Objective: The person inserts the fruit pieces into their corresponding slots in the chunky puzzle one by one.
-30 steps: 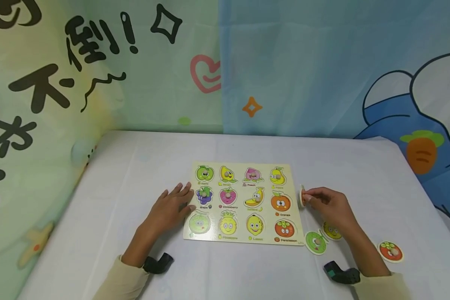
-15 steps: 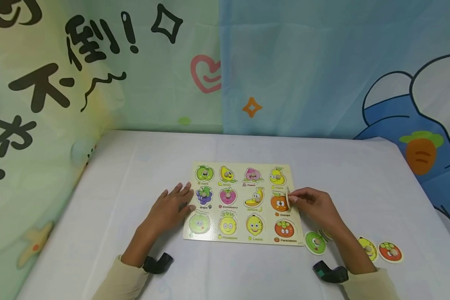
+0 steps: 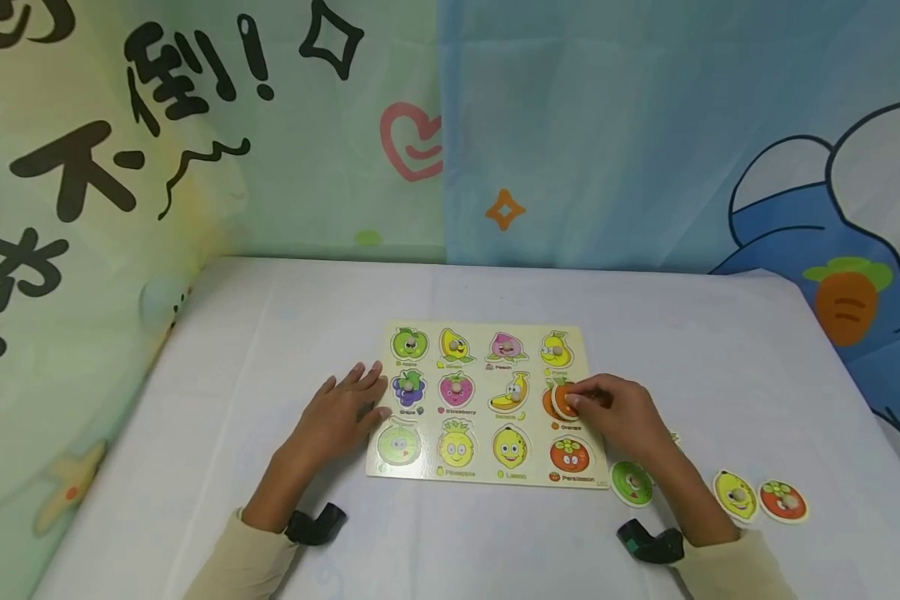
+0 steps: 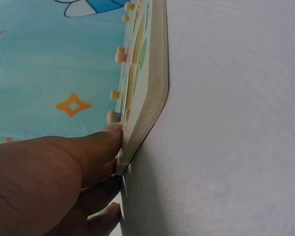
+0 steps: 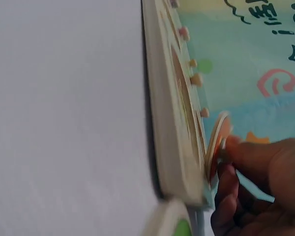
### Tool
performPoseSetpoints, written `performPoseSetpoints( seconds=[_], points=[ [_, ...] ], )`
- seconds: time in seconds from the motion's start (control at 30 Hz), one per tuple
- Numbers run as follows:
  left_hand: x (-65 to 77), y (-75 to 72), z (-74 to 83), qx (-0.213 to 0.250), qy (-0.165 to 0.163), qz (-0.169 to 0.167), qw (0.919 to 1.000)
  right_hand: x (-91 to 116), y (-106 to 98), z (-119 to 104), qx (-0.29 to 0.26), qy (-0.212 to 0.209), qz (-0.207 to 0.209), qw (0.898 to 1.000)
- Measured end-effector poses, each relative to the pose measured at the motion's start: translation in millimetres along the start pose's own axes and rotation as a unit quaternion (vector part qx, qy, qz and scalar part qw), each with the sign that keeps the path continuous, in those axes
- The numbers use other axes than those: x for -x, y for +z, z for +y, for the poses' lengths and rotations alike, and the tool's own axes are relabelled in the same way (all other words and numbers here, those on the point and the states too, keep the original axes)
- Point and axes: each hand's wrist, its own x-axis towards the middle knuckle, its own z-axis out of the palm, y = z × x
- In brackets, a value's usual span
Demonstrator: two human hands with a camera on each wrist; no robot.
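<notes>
A wooden fruit puzzle board (image 3: 483, 421) lies on the table, its upper two rows mostly filled with knobbed pieces. My right hand (image 3: 621, 414) pinches the orange puzzle piece (image 3: 566, 402) by its knob, tilted over the printed orange slot. In the right wrist view that orange piece (image 5: 217, 147) leans near the board's edge, thumb and finger on its knob. My left hand (image 3: 339, 425) rests at the board's left edge with fingers extended. In the left wrist view its thumb and fingertips touch the board's corner (image 4: 147, 105).
Right of the board lie a green round piece (image 3: 632, 483), a lemon piece (image 3: 736, 496) and a red persimmon piece (image 3: 783, 501). Another piece is mostly hidden behind my right forearm. Printed cloth (image 3: 607, 150) hangs behind the white table (image 3: 285, 333).
My right hand has carried the orange piece leftward from beside the board to above the orange slot, tilting its face into view. My left hand stays at the board's edge.
</notes>
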Motion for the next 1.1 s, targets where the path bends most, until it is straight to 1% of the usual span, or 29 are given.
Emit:
performPoseSetpoints(
  seconds=[0.2, 0.33, 0.47, 0.77, 1.1],
  points=[
    [0.0, -1.5, 0.5, 0.002, 0.001, -0.005, 1.0, 0, 5, -4, 0.037, -0.016, 0.018, 0.999],
    [0.8, -2.1, 1.0, -0.001, -0.002, -0.01, 0.9999, -1, 9, -8, 0.053, -0.021, 0.02, 0.998],
    [1.1, -1.8, 0.3, -0.001, -0.002, -0.011, 0.9999, -2, 11, -12, 0.067, -0.017, 0.018, 0.997],
    [0.8, -1.3, 0.7, 0.006, -0.002, -0.009, 0.9999, -1, 14, -16, 0.07, -0.028, 0.034, 0.997],
    [0.2, -0.3, -0.9, -0.001, 0.005, 0.002, 1.0, 0, 13, -18, 0.066, -0.014, 0.039, 0.997]
  ],
)
